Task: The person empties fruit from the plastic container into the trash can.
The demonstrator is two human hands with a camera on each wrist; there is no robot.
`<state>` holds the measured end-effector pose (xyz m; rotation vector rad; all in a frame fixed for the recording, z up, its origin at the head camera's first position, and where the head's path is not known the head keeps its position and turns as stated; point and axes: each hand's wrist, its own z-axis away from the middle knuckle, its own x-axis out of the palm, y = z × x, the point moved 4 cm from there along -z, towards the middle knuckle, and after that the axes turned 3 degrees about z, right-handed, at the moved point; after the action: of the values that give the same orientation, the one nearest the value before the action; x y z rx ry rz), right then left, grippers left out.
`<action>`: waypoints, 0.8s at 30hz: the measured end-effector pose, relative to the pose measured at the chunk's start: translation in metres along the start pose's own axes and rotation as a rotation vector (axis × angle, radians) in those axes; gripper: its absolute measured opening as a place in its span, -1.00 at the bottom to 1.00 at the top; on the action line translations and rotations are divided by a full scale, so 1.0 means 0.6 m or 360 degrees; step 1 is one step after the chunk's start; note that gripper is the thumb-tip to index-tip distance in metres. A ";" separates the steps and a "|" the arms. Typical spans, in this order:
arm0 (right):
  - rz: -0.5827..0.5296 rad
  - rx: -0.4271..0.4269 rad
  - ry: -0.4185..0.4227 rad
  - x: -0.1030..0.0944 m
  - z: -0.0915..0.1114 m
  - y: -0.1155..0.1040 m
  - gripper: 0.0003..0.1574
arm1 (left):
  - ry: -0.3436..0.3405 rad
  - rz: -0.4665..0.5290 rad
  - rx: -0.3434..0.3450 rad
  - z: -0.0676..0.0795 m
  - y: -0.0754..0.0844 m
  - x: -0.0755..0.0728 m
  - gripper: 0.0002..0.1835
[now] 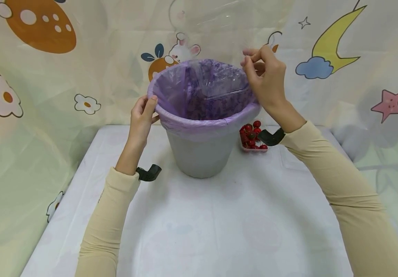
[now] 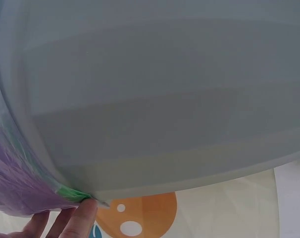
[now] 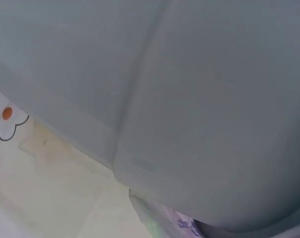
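While the left fingers (image 1: 149, 107) grip the purple-lined bin (image 1: 202, 154) by its rim, the right fingers (image 1: 249, 70) pinch clear plastic (image 1: 223, 81).

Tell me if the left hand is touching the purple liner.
Touching. The head view shows the left hand with its thumb on the folded edge of the purple liner.

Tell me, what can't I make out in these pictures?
Head view: the floor of the gray bin, hidden by its front wall and purple liner.
Head view: how many cherries there are; they are small and overlap.
Head view: whether the right hand holds anything; too fine to tell.
Left wrist view: most of the left hand, cut off by the bottom edge.
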<state>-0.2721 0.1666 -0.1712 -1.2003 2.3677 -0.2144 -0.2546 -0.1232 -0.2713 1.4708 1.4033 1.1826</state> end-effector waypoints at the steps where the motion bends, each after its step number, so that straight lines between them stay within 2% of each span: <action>1: -0.0025 0.0048 0.0004 0.000 0.000 0.002 -0.77 | 0.0001 0.0003 0.0001 0.000 0.000 0.000 -0.46; 4: -0.0133 0.0258 0.0000 -0.004 -0.002 0.008 -0.83 | 0.0002 0.0003 0.0007 0.001 0.001 0.000 -0.46; 8: -0.0440 0.0555 0.0010 -0.016 -0.003 0.015 -0.90 | -0.0003 0.0008 0.0008 0.002 0.001 0.000 -0.46; 13: -0.0850 0.0793 0.0032 -0.038 -0.002 0.022 -0.88 | -0.0007 -0.0005 0.0004 0.001 0.000 0.001 -0.45; 16: -0.1021 0.0919 0.0038 -0.049 -0.001 0.035 -0.89 | 0.0001 -0.0013 0.0003 0.002 0.000 0.000 -0.45; 24: -0.1102 0.1252 0.0002 -0.095 0.012 0.075 -0.90 | 0.0004 0.0001 -0.0010 0.003 0.001 0.001 -0.46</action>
<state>-0.2722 0.2397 -0.1734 -1.4960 1.4912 -1.2234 -0.2525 -0.1228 -0.2713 1.4661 1.3995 1.1885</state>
